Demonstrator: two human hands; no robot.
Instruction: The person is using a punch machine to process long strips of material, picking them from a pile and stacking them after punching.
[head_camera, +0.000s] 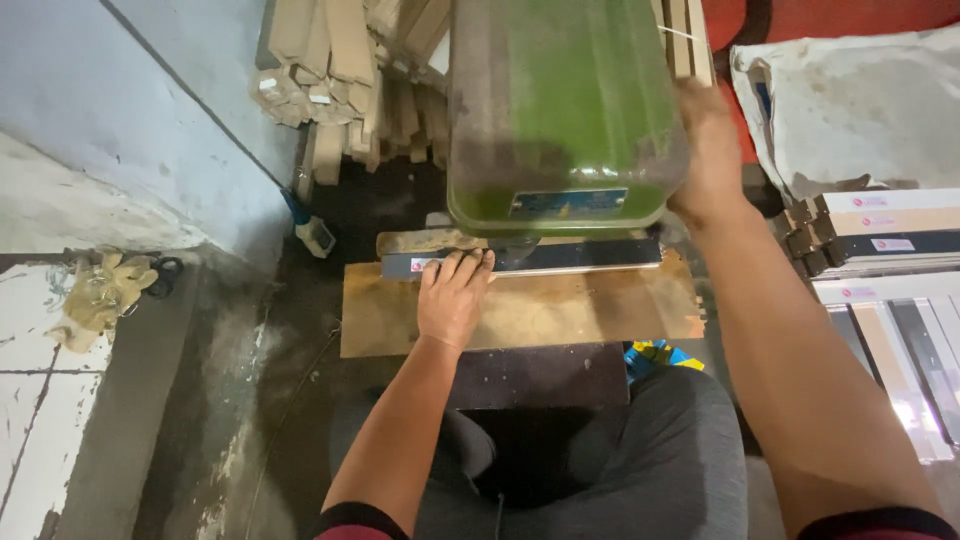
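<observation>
left hand (453, 305) pressed flat on dark strip (540, 257), clasping nothing | strip ran rightward from its fingertips, under green machine (562, 110) | right hand (708, 150) farther, at machine's side, grasp unclear

Green machine head (565, 100) painted metal, dusty matt, dark strip (560, 257) glossy, board (560, 315) raw rough wood
</observation>
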